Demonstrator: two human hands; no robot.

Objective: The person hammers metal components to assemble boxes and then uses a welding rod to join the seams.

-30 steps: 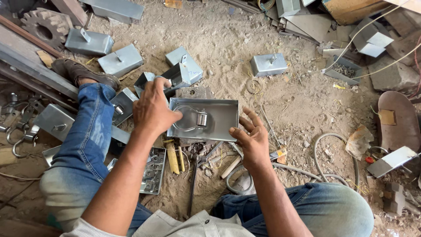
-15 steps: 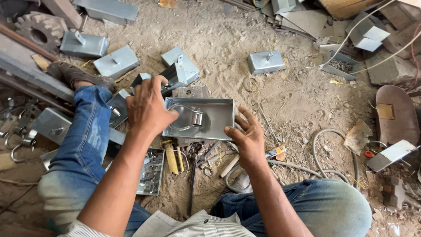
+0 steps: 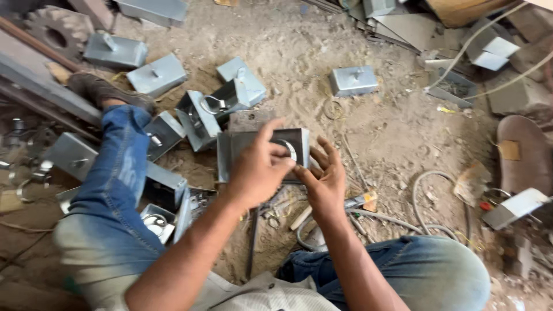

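Sandy ground (image 3: 368, 132) is spreading all around me, littered with grey metal boxes (image 3: 156, 75). I am sitting with a box (image 3: 242, 151) lying open in front of me, and both hands have just come together over its ring. My left hand (image 3: 259, 170) is pinching at the ring, my right hand (image 3: 325, 181) is cupping under it, fingers half curled. Before, they were resting apart on the rim. One closed box (image 3: 353, 80) is lying farther off.
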